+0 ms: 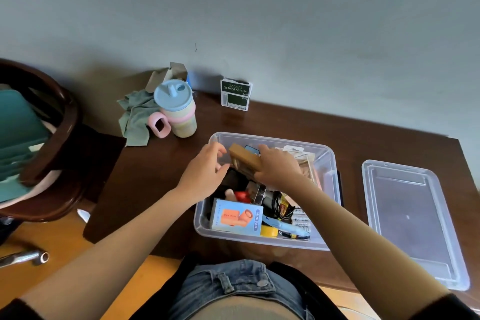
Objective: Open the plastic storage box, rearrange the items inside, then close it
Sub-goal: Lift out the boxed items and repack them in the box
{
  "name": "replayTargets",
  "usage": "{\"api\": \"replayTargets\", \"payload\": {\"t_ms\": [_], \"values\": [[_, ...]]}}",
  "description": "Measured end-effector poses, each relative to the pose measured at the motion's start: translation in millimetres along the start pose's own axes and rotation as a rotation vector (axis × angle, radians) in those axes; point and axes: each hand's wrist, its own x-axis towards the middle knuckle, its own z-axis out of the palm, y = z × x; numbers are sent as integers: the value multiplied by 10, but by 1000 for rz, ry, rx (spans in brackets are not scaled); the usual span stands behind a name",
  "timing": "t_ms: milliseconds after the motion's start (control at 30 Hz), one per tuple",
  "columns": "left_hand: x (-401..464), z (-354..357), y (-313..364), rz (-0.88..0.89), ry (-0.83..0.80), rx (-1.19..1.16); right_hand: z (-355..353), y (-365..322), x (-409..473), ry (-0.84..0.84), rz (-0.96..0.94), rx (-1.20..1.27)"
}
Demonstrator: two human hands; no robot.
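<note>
While right hand [275, 166] grips brown box [245, 158] | left hand [205, 171] relaxed, at storage box [259, 238] left rim | lid [413, 218] apart, right.

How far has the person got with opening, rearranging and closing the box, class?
Opening is done: the lid lies on the table, right of the storage box. Rearranging is in hand: the right hand grips a brown box over the contents while the left hand reaches in beside it. Closing remains.

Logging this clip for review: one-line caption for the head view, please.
Right hand grips a tan box over the open storage box, left hand beside it, lid set aside.
</note>
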Motion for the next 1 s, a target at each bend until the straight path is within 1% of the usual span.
{"api": "replayTargets", "payload": {"t_ms": [133, 233, 333, 400, 467, 533, 667, 767, 833, 900, 1000], "values": [[-163, 13, 76, 94, -201, 270, -32, 123, 30, 5, -36, 15], [-210, 89, 119, 125, -367, 434, -53, 192, 55, 13, -73, 52], [-235, 186, 162, 70, -507, 480, -8, 247, 49, 65, -106, 39], [-239, 267, 179, 7, -658, 529, 36, 270, 39, 92, -127, -9], [-222, 315, 202, -8, -783, 593, 58, 265, 50, 59, -142, -43], [-171, 326, 220, 3, -834, 596, 55, 249, 72, 21, -154, 1], [-41, 282, 230, -9, -845, 482, 34, 238, 86, 30, -170, 66], [-6, 265, 248, 48, -777, 498, 39, 271, 52, 74, -145, 114], [-49, 277, 235, 78, -727, 477, 38, 307, -3, 137, -139, 149], [-101, 260, 210, 43, -666, 362, 8, 352, -79, 220, -144, 198], [-113, 136, 210, -65, -507, 118, -85, 438, -205, 332, -142, 312]]}}
